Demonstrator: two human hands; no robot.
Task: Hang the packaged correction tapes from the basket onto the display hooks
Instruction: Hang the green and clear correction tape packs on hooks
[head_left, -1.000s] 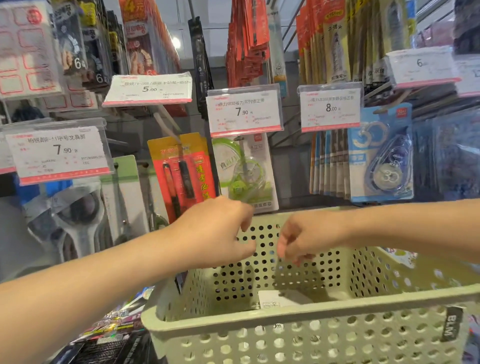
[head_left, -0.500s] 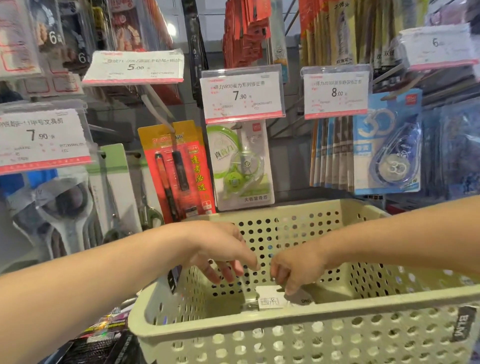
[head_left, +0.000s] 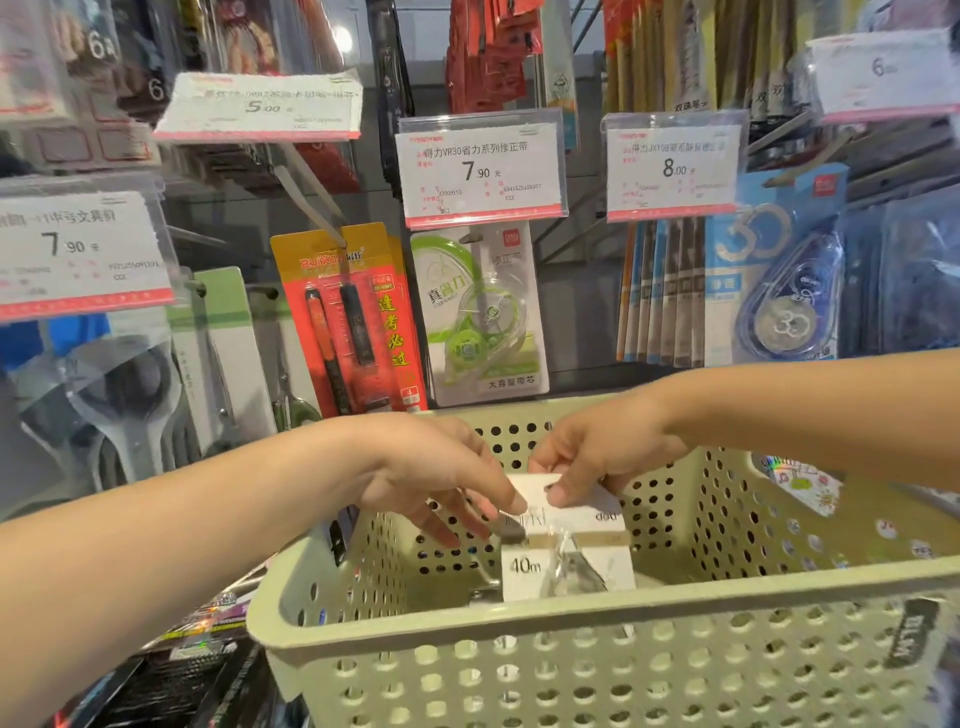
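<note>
So compared to half a second back, when both hands were down inside the basket (head_left: 519, 618) with the right one just reaching a pack lying on the bottom, the white correction tape pack (head_left: 569, 540) is now lifted up, hanging above the basket floor but still inside the walls. The right hand (head_left: 602, 457) has its thumb and fingers (head_left: 558, 493) pinched on the top edge of the card, so it's clamped on the pack. The left hand (head_left: 441, 478) is right beside it, fingers stretched out fairly straight with the tips touching the left top corner, more steadying than gripping as far as I can see. The pack reads "40m" and has a clear blister on the front. I'd say this means the pickup part is basically done and the next bit is carrying it up to a hook. The green correction tape pack (head_left: 480, 317) under the 7.90 price tag (head_left: 480, 169) looks like the closest match, though I can't tell for sure that's the right peg. It'll need the hang hole lined up with the hook tip, and that hole is hidden behind the fingers right now.
</note>
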